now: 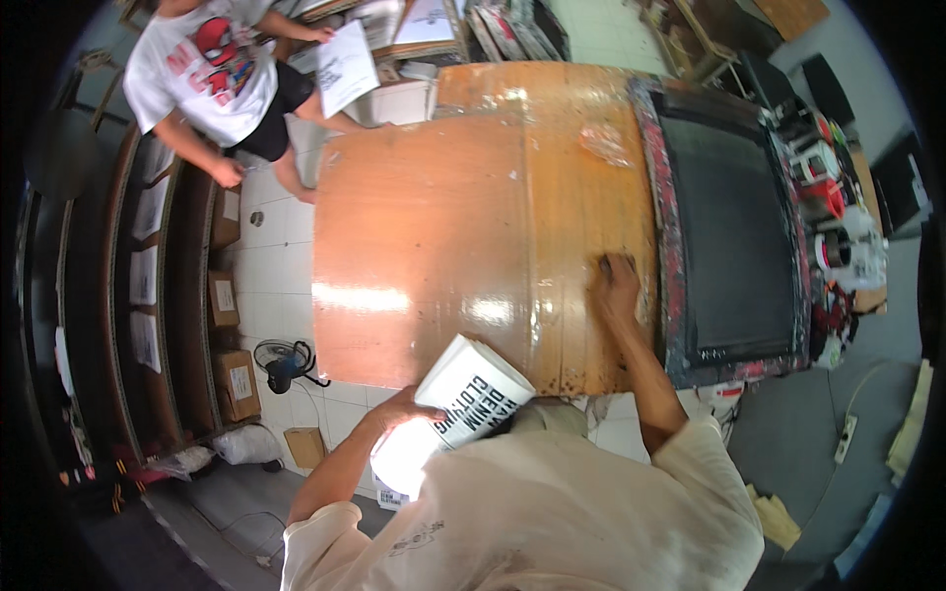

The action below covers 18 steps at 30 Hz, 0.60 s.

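Note:
My left hand (pixel 402 408) grips a thick stack of white printed sheets (pixel 463 394) held against my chest, just off the near edge of the wooden table (pixel 443 227). My right hand (pixel 615 284) rests fingers-down on the tabletop with a small dark object under the fingertips, beside the left edge of a dark screen-printing frame (pixel 729 227) with a paint-stained border. The hand's grip on the dark object is hard to make out.
Another person in a white printed shirt (pixel 212 69) stands at the far left holding a white sheet (pixel 345 64). Shelves with cardboard boxes (pixel 232 305) line the left side. A small fan (pixel 284 362) sits on the tiled floor. Paint containers (pixel 833 207) crowd the right.

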Available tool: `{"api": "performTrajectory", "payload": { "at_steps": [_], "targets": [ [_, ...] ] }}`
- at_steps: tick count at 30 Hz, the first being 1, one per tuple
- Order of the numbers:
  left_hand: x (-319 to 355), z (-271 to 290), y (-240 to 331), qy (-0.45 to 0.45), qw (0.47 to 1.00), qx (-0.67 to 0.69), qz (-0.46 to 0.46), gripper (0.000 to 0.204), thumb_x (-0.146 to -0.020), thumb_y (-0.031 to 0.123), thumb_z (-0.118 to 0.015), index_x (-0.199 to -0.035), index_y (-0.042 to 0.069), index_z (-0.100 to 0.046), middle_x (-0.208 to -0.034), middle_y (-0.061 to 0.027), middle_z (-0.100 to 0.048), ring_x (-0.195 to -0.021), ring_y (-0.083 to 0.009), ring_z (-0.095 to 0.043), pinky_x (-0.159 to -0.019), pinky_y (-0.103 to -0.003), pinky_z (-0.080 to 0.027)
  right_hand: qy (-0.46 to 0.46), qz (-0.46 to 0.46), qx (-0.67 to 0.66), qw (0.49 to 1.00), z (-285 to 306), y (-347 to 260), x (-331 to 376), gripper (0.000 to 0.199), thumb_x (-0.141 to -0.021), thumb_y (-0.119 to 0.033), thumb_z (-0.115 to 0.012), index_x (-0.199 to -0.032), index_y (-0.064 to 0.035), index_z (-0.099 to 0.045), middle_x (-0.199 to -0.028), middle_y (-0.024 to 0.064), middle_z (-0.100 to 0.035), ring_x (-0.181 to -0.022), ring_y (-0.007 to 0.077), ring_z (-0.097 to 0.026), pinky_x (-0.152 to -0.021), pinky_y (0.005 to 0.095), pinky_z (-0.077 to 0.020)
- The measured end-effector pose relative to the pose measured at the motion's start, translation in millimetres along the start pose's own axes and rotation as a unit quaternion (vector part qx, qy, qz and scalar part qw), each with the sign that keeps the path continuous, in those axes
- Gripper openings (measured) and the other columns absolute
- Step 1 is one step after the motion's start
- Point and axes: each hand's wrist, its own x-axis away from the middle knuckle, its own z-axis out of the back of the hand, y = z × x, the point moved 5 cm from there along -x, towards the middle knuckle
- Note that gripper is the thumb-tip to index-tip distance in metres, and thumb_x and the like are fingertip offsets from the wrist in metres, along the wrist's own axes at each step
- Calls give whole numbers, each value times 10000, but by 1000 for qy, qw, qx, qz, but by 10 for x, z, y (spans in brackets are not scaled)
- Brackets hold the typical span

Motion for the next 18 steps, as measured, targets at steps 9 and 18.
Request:
{"api": "performTrajectory", "payload": {
  "at_steps": [9, 18],
  "targets": [
    [-90, 262, -438, -127, 949, 260, -126, 936, -695, 212, -871, -1468, 7, -386, -1289, -176, -631, -1125, -267, -652, -994, -423, -519, -179, -210, -255, 927, -122, -721, 1075, 162, -889, 60, -582, -988, 0, -695, -810, 38, -654, -744, 131, -592, -723, 277, -477],
    [-52, 304, -793, -215, 806, 498, -236, 620, -843, 318, -763, -1325, -22, -572, -1223, -181, -678, -1053, -294, -691, -973, -447, -534, -343, -460, -502, 647, -1252, -2273, 2075, 443, -931, -120, -669, -1336, -6, -531, -1167, 99, -670, -974, 185, -663, -807, 359, -573]
  ]
}}
